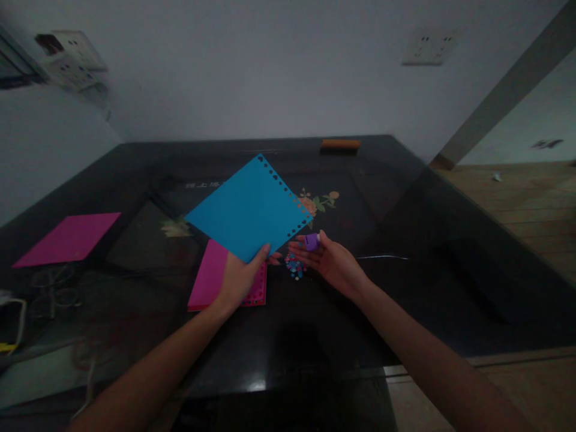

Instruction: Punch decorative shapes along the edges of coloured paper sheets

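My left hand is closed on the lower corner of a blue sheet of paper, thumb on top. Small shaped holes run along the sheet's two right-hand edges. A small purple paper punch sits between the thumb and fingers of my right hand, just right of the sheet and apart from it. Below the punch lies a little pile of blue and pink punched-out bits. Under my left hand is a stack of pink paper, partly hidden, with holes along its near right edge.
A single pink sheet lies on the left of the dark glossy table. An orange-brown roll rests at the far edge near the wall. Wall sockets are at the back, and cables are at the lower left.
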### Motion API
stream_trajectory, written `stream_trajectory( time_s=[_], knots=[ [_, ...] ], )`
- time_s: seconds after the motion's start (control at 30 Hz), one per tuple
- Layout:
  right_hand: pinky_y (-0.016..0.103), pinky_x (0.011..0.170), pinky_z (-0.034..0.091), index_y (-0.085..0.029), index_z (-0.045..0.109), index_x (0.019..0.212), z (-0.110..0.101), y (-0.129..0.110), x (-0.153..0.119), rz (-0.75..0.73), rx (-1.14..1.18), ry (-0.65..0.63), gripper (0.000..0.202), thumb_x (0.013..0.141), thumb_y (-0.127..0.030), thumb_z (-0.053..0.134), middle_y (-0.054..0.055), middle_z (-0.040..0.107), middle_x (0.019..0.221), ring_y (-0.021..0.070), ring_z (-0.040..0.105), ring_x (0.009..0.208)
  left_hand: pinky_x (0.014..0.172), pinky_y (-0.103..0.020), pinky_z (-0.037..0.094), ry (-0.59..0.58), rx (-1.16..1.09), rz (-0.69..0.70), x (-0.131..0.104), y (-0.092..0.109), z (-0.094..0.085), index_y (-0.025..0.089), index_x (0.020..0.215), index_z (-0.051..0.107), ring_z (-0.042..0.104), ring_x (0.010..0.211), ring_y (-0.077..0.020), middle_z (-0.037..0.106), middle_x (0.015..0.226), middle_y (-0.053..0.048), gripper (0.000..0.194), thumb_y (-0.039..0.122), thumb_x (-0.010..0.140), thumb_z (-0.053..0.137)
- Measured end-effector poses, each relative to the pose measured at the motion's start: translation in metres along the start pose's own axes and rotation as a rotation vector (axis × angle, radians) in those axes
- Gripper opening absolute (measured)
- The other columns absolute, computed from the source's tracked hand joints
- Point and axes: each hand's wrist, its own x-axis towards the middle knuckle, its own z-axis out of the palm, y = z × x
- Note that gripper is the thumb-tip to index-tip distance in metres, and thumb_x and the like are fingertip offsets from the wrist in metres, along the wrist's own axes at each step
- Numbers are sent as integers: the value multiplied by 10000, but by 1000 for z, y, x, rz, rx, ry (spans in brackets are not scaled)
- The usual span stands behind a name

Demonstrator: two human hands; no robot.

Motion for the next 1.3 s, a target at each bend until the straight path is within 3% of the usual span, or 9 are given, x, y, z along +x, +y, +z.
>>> stream_trajectory(
  time_s=[0.07,0.23,0.37,0.53,0.73,0.93,1.03,1.3],
  knots=[
    [416,973,432,-179,670,958,-1,-1,-1,-93,-148,-7,388,864,-521,511,93,708,1017,227,640,1013,719,-337,558,3,-10,-11,0,1,0,194,773,651,699,644,-203,753,762,-42,162,344,796,591],
    [371,918,427,-227,664,1040,-3,-6,-6,-322,-787,-59,330,880,-468,507,43,692,1043,216,613,1003,719,-328,555,-3,4,-12,-1,2,1,191,736,650,700,652,-198,749,741,-32,171,336,799,587],
    [376,871,439,-249,654,1068,-6,-9,-7,-337,-941,-180,294,916,-412,463,36,697,993,214,622,944,733,-323,548,-8,17,13,-1,1,0,206,740,658,703,671,-196,749,740,-30,185,354,809,572],
    [365,892,433,-245,662,1053,-6,-15,-6,-314,-897,-248,303,919,-421,456,39,691,1009,204,618,966,746,-341,544,-7,34,13,-1,3,0,192,741,644,704,675,-202,749,738,-36,187,348,807,565],
    [370,881,445,-222,684,968,-6,-20,-7,-231,-622,-192,328,901,-464,472,43,700,983,199,628,945,688,-333,548,-25,-22,33,-1,4,0,202,728,627,683,624,-192,741,739,-32,175,350,807,576],
    [270,596,443,-179,686,1013,-6,-17,-7,-38,-290,-145,373,864,-479,520,62,694,865,137,593,660,728,-333,532,16,31,68,0,2,-2,206,690,618,682,687,-209,714,675,-21,201,369,799,577],
    [251,542,420,-162,689,1030,-6,-18,-7,9,-219,-117,373,850,-456,548,62,685,813,111,547,582,752,-341,524,50,87,69,1,3,-4,210,698,608,675,710,-222,711,683,-29,187,373,789,585],
    [317,714,506,-203,645,1040,-8,-18,-5,-53,-165,-75,287,827,-384,583,74,701,953,170,653,807,686,-320,510,98,184,99,3,-3,-6,216,564,568,643,621,-214,671,597,-12,274,407,757,609]
  ],
)
